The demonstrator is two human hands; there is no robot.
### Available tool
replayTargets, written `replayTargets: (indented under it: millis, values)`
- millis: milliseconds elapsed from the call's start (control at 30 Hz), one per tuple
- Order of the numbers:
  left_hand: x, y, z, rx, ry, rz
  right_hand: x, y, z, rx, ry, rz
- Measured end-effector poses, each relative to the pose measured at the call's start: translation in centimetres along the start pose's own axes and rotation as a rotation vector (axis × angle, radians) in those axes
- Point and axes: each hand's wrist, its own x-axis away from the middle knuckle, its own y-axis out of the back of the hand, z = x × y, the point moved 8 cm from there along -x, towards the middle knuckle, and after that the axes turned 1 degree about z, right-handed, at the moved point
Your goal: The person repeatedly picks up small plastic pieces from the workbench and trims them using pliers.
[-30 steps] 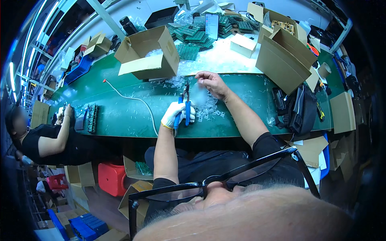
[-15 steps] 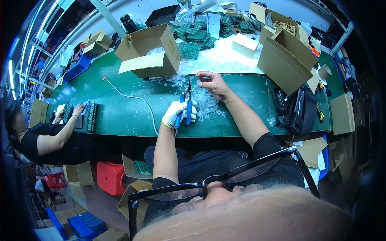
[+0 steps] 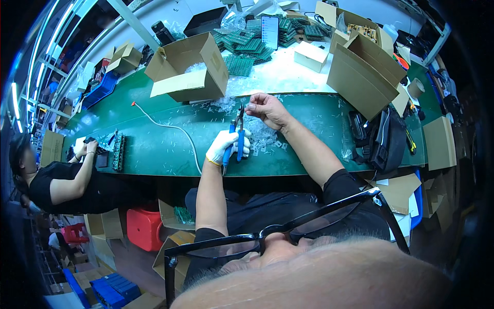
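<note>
My left hand [image 3: 222, 147], in a white glove, is wrapped round the handles of blue-handled cutting pliers [image 3: 241, 140]. Their jaws point away from me. Beside the jaw tips, my bare right hand [image 3: 271, 112] has thumb and forefinger pressed together in a pinch. Whatever it pinches is too small to make out. Under and around both hands, small clear plastic pieces [image 3: 266, 138] are heaped on the green table [image 3: 164, 116], with thin offcuts scattered about.
Beyond my hands stand an open cardboard box [image 3: 188, 85], a phone [image 3: 269, 32], stacked green circuit boards [image 3: 247, 44] and a white box [image 3: 310, 55]. Another carton [image 3: 363, 77] and a black bag [image 3: 383, 144] are at right. A white cable [image 3: 177, 129] and a co-worker [image 3: 64, 183] are at left.
My right hand has come slightly left and its fingers have closed together by the pliers' jaws. The left hand stays nearly still. The co-worker's hands have drawn in closer.
</note>
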Motion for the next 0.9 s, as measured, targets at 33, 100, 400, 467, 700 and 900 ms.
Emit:
replayTargets:
  millis: [33, 100, 400, 467, 700, 900]
  values:
    - [0.0, 0.0, 0.0, -0.002, 0.0, -0.001, 0.0, -0.1, 0.0, 0.013, -0.01, -0.008]
    - [0.1, 0.1, 0.0, -0.013, 0.008, -0.007, 0.0, -0.1, 0.0, 0.05, 0.01, -0.023]
    - [0.0, -0.1, 0.1, -0.011, 0.024, 0.013, -0.2, 0.1, 0.3, 0.245, 0.156, -0.088]
    - [0.0, 0.0, 0.1, -0.009, 0.026, 0.012, -0.2, 0.1, 0.3, 0.272, 0.169, -0.101]
    - [0.3, -0.8, -0.5, -0.002, 0.01, 0.007, 0.0, 0.0, 0.7, 0.382, 0.188, -0.147]
    - [1.0, -0.6, -1.2, -0.21, 0.051, -0.072, 0.4, 0.1, 1.4, 0.446, 0.157, -0.141]
